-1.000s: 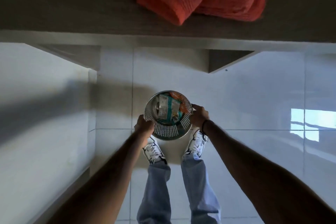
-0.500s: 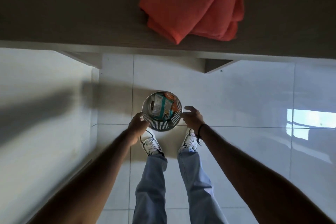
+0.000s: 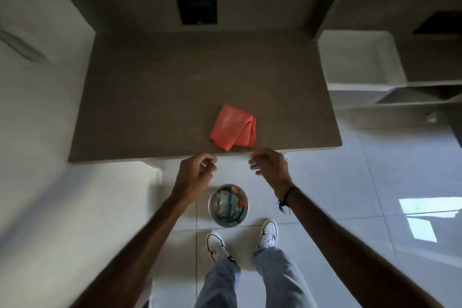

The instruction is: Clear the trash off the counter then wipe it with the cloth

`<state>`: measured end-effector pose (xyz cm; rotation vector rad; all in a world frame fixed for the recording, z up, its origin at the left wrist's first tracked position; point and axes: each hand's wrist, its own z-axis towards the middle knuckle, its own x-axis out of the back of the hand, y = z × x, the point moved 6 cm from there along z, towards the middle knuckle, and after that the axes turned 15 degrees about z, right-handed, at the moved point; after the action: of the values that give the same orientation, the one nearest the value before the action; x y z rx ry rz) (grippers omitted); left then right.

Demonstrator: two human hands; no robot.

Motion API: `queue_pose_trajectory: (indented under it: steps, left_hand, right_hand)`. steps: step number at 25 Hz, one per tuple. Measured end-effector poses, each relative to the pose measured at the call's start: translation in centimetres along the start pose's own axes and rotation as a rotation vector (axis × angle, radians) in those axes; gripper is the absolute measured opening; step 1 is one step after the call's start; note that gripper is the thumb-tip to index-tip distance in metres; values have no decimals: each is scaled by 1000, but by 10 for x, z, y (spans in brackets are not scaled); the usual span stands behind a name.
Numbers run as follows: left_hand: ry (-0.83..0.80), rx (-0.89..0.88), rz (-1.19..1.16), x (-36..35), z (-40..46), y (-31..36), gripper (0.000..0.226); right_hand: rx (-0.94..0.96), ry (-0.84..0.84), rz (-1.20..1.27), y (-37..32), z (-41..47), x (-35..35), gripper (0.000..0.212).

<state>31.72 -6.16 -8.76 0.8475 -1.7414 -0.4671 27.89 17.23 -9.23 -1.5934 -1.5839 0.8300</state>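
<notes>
A folded orange cloth [image 3: 233, 127] lies on the brown counter [image 3: 175, 97], close to its front edge. My left hand [image 3: 195, 175] and my right hand [image 3: 268, 166] hover just below that edge, both empty with fingers loosely curled. The cloth is a short way above and between them, untouched. A round metal trash bin [image 3: 228, 205] stands on the floor between my arms, near my shoes. It holds crumpled wrappers [image 3: 228, 201] in white, teal and orange.
A white wall [image 3: 37, 82] bounds the counter on the left. White and brown open shelves [image 3: 362, 62] stand to the right. A dark square socket panel [image 3: 197, 10] sits on the back wall. The floor [image 3: 362, 195] is glossy white tile.
Both hands have let go of the trash bin on the floor and risen to the counter's front edge. The view has lifted, so the whole counter and cloth now show.
</notes>
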Motion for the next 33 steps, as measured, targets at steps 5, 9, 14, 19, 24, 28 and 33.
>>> queue_pose_trajectory:
  steps: [5, 9, 14, 19, 24, 28, 33]
  left_hand:
    - [154, 87, 86, 40, 60, 56, 30]
    - [-19, 141, 118, 9, 87, 77, 47]
    - [-78, 180, -86, -27, 120, 116, 40]
    - [-80, 169, -179, -69, 188, 207, 24]
    - [-179, 135, -230, -132, 259, 330, 24]
    - [-201, 115, -149, -175, 309, 398, 16]
    - [-120, 116, 67, -183, 344, 406, 22]
  right_hand:
    - [141, 120, -341, -66, 20, -9, 24]
    - [-43, -47, -160, -68, 45, -24, 14]
    - [-165, -114, 115, -82, 86, 14, 26]
    - [-101, -133, 170, -134, 154, 102, 30]
    - [-107, 19, 95, -194, 231, 222, 24]
    - [-19, 235, -69, -221, 278, 291, 20]
    - [-31, 48, -341, -235, 315, 292, 52]
